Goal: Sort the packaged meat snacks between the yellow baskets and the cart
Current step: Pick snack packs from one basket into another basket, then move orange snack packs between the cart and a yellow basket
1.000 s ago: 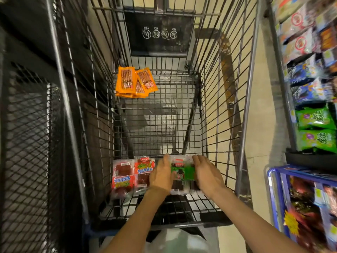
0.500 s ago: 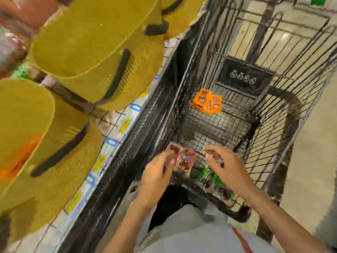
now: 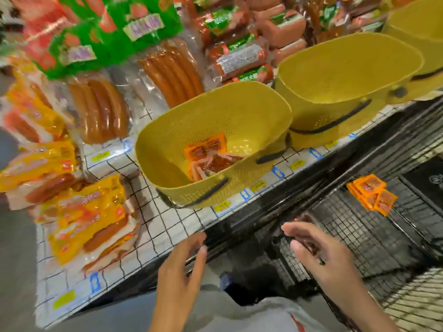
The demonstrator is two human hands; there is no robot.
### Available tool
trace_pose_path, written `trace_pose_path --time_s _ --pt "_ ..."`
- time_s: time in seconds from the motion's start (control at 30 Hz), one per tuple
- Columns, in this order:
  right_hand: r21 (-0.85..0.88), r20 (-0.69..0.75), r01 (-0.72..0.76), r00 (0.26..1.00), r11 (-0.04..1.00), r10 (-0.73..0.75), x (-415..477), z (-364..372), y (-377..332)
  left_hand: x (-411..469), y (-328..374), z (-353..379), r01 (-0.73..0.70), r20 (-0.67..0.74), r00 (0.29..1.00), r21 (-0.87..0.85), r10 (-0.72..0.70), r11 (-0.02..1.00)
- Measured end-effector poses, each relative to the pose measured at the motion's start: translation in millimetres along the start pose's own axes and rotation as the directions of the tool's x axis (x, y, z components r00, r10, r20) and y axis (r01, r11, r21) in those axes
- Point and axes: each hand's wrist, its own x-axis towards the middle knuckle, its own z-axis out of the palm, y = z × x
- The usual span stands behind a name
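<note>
White wire-grid shelf [image 3: 167, 226] runs from seven o'clock up to two, with sausage packs [image 3: 100, 109] heaped along it. The black cart [image 3: 359, 238] sits at four o'clock, badly blurred, and there are orange snack packs [image 3: 371, 196] on its mesh at three. The nearest yellow basket [image 3: 215, 97], dead centre, holds more orange packs [image 3: 206, 152]. The second basket [image 3: 347, 58], at one o'clock, shows only its perforated inner wall, and a third basket [image 3: 417, 17] is cut off at the corner. The left hand [image 3: 179, 274], at six o'clock below the nearest basket, has relaxed fingers and holds nothing. The right hand [image 3: 321, 257], at five o'clock, curls over the cart. A reddish packet [image 3: 305, 218] shows at its fingertips, too smeared to tell whether it is gripped.
</note>
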Motion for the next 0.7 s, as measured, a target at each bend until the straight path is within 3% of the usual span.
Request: trace_pose_path --time_s 0.13,0.27,0.43,0.5,0.6,0.7 --pt "0.011 0.016 0.158 0.987 0.987 -0.158 28 16 -47 8 13 -40 -0.102 -0.192 0.975 0.046 0.109 0.994" --pt "-0.068 0.044 0.343 0.939 0.937 -0.341 73 9 -98 34 33 -74 -0.245 -0.376 0.888 0.101 0.265 0.964" --pt "-0.257 0.218 0.542 0.839 0.8 -0.498 151 4 -134 101 39 -94 -0.351 -0.254 0.868 0.295 0.427 0.889" --pt "-0.4 0.367 0.565 0.82 0.721 -0.439 188 10 -136 128 36 -91 -0.315 -0.183 0.898 0.367 0.4 0.875" --pt "-0.575 0.58 0.573 0.789 0.584 -0.203 241 30 -127 149 30 -80 -0.215 -0.131 0.95 0.388 0.284 0.896" --pt "-0.656 0.662 0.59 0.75 0.471 -0.018 276 59 -115 152 21 -68 -0.135 -0.141 0.971 0.343 0.194 0.93"
